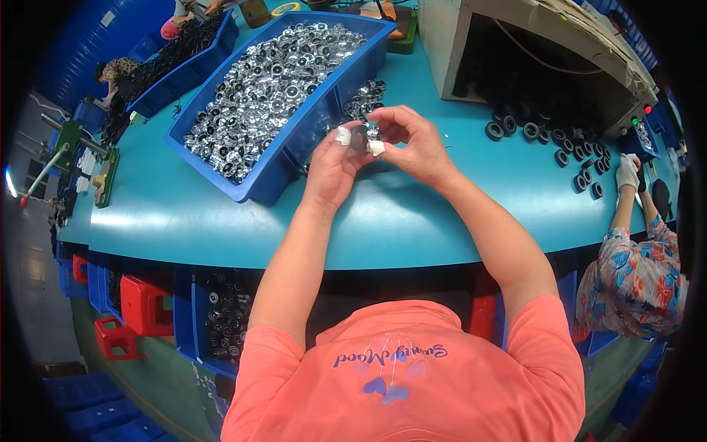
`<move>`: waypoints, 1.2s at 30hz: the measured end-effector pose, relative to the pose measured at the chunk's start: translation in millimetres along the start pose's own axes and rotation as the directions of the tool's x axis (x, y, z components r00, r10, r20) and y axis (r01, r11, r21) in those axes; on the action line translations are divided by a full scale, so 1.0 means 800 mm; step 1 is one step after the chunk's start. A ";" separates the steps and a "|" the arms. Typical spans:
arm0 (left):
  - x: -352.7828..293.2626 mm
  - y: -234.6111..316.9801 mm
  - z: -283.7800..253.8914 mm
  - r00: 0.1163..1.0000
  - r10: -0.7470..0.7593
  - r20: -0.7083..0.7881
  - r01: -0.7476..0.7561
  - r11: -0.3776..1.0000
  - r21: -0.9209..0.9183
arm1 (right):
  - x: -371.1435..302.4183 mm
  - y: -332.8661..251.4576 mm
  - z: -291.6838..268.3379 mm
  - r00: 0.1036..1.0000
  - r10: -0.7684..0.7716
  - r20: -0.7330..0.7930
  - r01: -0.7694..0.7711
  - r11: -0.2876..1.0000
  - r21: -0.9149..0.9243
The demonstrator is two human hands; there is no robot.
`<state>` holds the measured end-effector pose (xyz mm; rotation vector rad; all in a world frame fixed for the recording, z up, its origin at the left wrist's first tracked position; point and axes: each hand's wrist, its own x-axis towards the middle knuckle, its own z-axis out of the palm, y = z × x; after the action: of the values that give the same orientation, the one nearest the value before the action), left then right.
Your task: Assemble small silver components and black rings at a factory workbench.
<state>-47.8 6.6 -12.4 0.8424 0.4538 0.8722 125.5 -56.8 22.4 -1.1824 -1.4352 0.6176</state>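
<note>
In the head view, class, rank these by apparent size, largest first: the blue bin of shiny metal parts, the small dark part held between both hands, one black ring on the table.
1. Blue bin.
2. Dark part and black ring: look alike, unranked.

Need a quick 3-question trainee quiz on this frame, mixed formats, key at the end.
1. True or false: the left hand and the right hand together hold one small dark round part above the teal worktable.
2. Multiple choice: the large blue plastic bin nearest the hands holds A) red stools, B) shiny silver round metal parts, C) white gloves.
3. Fill in: the loose black rubber rings lie on the table to the person's ____ side.

Key: 1 true; 2 B; 3 right.
</note>
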 end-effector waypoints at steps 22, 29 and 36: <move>-0.005 0.000 0.006 0.999 0.020 0.042 -0.020 1.000 0.006 | -0.005 0.002 0.008 0.980 -0.182 -0.082 0.167 0.973 -0.157; -0.005 0.001 0.005 0.999 0.022 0.038 -0.023 0.999 0.032 | -0.003 0.000 0.002 0.970 -0.239 -0.046 0.224 0.950 -0.218; -0.005 0.001 0.006 0.999 0.023 0.033 -0.025 0.999 0.046 | -0.008 -0.006 0.010 0.953 -0.295 -0.072 0.264 0.922 -0.284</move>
<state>-47.0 1.6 -8.6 0.9047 0.4377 0.8716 115.3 -62.4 21.9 -1.1713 -1.5888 0.1541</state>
